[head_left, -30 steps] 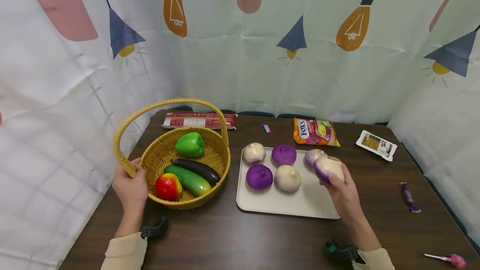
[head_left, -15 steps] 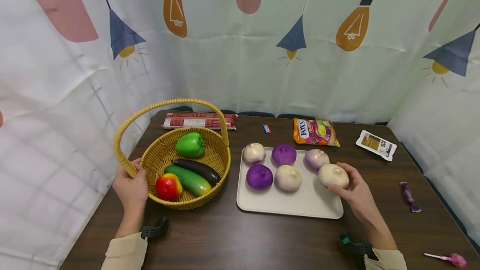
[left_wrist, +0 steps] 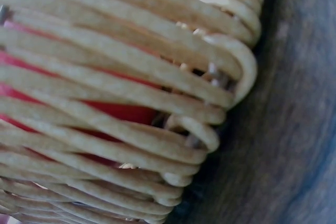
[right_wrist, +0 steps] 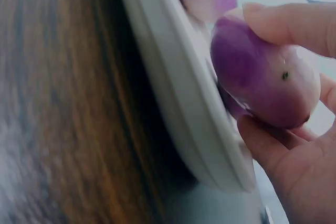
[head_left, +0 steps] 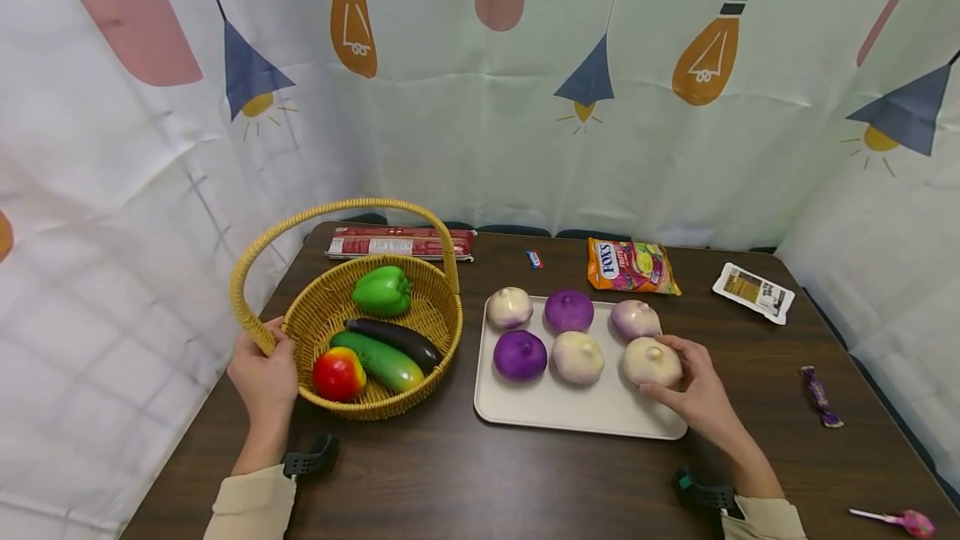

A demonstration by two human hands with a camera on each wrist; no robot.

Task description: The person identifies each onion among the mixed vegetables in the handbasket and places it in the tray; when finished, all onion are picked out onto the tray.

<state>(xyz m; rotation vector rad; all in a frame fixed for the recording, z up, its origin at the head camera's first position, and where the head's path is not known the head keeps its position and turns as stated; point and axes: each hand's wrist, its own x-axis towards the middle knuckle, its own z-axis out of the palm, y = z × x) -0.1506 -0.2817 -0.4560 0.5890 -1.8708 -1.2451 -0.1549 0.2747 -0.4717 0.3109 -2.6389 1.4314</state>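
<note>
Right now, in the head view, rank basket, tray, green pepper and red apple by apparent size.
1. Basket and tray: too alike to rank.
2. Green pepper and red apple: near equal; the apple lies nearer the camera, so unsure.

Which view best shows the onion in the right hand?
Head view: the whole onion sits on the tray, gripped by the right hand. Right wrist shows it close, purple side, pinched between fingers, partly cropped. Left wrist shows only the basket.

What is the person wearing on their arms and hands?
Both hands are bare: the left hand and the right hand have no gloves or rings showing. Each arm has a cream sleeve. A small black clip-like device with a green spot sits by each wrist.
</note>
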